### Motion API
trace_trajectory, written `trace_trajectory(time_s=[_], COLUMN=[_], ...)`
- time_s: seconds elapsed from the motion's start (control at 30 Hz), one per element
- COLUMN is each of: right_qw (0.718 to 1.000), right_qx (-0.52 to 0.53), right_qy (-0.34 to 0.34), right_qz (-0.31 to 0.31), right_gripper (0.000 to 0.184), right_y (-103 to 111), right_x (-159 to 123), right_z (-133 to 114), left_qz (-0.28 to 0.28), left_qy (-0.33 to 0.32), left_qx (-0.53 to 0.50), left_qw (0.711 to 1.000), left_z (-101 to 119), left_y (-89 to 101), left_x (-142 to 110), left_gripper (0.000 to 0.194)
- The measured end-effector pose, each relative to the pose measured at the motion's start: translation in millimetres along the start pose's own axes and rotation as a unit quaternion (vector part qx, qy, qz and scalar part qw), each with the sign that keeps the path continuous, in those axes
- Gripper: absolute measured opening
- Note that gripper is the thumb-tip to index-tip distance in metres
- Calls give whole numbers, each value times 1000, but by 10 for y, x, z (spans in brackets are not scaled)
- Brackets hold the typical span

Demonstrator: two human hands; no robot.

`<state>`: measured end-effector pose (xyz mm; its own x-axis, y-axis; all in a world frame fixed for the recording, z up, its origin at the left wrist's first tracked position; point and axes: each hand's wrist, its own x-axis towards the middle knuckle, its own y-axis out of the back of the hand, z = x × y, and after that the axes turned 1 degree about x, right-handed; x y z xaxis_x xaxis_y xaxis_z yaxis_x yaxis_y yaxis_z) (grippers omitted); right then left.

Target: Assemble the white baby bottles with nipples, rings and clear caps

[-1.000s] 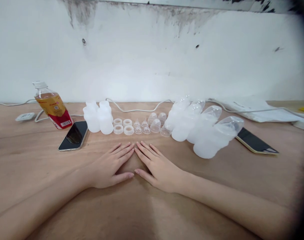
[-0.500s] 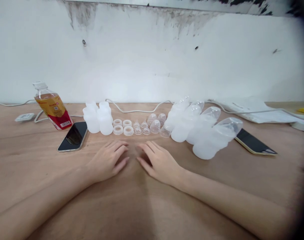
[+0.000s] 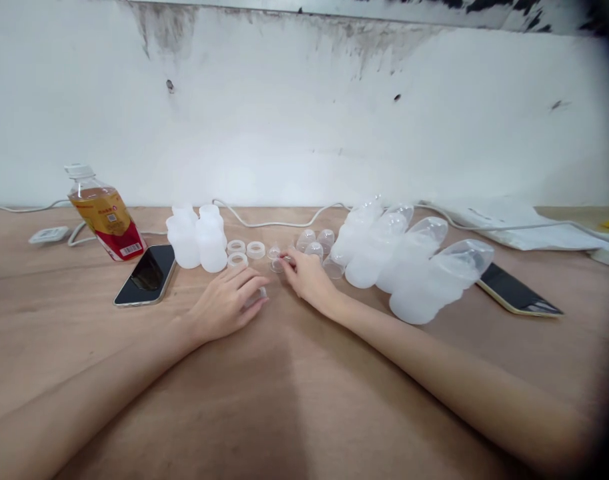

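Note:
My left hand (image 3: 229, 303) has its fingers curled round a translucent screw ring (image 3: 257, 295), partly hidden by the fingers, just above the table. Behind it lie several more rings (image 3: 255, 250). My right hand (image 3: 310, 279) reaches to the small clear bottle nipples (image 3: 274, 253) with thumb and forefinger pinched on one; the fingers cover part of that group. Clear dome caps (image 3: 307, 238) stand just right of the nipples. White baby bottle bodies (image 3: 211, 240) stand open-topped at the left. To the right are several baby bottles (image 3: 417, 293) with clear caps on.
A drink bottle (image 3: 107, 213) and a phone (image 3: 147, 275) are at the left. Another phone (image 3: 517, 291) lies behind the capped bottles at the right, near a white plastic bag (image 3: 504, 223). A white cable (image 3: 279, 224) runs along the wall.
My left hand has taken a ring from the front of its group and holds it nearer me. My right hand has moved forward to the nipples and closed its fingertips on one.

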<state>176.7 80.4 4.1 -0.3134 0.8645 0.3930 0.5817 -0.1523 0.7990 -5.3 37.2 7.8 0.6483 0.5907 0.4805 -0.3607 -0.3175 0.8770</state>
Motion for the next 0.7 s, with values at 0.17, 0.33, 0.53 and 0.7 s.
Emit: trace_trajectory(time_s=[0.17,0.33,0.53,0.7], right_qw=[999,994,993,985], right_qx=[23,13,10,-31], right_qy=[29,91,55,104], right_qz=[10,-58,-104,-132], right_gripper=[17,12,17,26], right_y=[102,191,213,218], right_x=[-177,-500,-515,-516], right_z=[-125,-211,-143,-154], left_qz=[-38,-65,-17,1], left_qy=[35,92,79,59], left_qx=[-4,-65,-101,-98], left_qw=[999,991,992,993], left_z=[42,10,-14,-5], left_y=[-11,-129,-163,-150], left_x=[-15,-53,-73,-74], left_gripper=[42,30,34,32])
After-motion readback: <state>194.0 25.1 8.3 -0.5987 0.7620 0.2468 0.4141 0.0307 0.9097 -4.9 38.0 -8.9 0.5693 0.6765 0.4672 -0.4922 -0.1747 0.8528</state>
